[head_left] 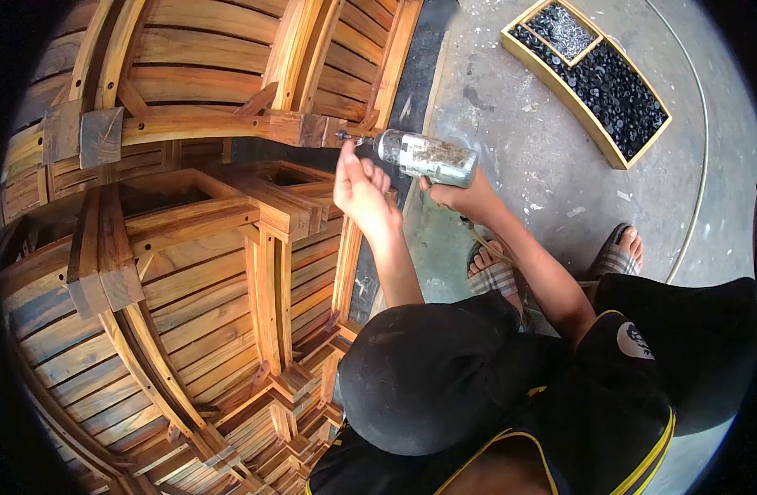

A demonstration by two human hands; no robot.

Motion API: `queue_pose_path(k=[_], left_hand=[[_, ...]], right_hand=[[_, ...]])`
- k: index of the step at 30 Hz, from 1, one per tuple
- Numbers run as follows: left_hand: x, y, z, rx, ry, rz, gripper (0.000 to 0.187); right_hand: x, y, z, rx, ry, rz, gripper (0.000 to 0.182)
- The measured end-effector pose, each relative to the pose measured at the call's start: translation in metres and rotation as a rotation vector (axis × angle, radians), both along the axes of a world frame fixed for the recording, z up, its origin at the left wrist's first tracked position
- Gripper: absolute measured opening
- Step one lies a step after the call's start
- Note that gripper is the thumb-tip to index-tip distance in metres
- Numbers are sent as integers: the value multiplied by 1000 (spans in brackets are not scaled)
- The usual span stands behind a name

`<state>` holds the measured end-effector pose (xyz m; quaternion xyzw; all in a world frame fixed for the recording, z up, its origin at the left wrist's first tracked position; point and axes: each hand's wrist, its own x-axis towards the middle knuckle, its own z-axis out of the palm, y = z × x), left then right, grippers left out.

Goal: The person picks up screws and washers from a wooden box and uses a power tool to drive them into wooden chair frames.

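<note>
My right hand (458, 196) is wrapped round the grip of an air screwdriver (432, 158) with a worn silver body, held level. Its dark bit points left and ends at the end of a wooden frame rail (304, 130). Raised below the bit is my left hand (364, 188); the fingertips pinch close around the bit's tip, and what they hold is too small to make out. A slatted wooden furniture frame (201, 87) carries this rail, with dark round holes along its timbers.
More slatted wooden frames (197, 297) fill the left and lower left. On the grey floor at upper right lies a wooden tray (589, 111) of black round parts and small silver pieces. A pale hose (703, 157) runs along the floor. A black cap (420, 379) covers the lower middle.
</note>
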<state>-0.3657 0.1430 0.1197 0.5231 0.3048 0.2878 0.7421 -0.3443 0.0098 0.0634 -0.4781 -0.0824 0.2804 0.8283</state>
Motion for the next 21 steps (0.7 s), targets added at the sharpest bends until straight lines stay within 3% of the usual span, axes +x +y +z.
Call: queue_pose_path(k=[6,9,12,18,21], left_hand=[[-60,1,-15,-280,59,-66,32],[-90,2,-28,-417,119,-126,33],[-111,0,-37,-549,100,-291,34],[-115,-12,-34,-502,218,-347,32],[-117,-8,-32,-524,155,-409,31]], right_hand=[[3,2,-3,-28,-90,-63,27],[5,-1,-1,62,98,32,28],[2,4,-8,-5,-61,-31,26],[4,3,-7,-56,-145,-66,24],[3,4,-8,-48,-150,-51,24]])
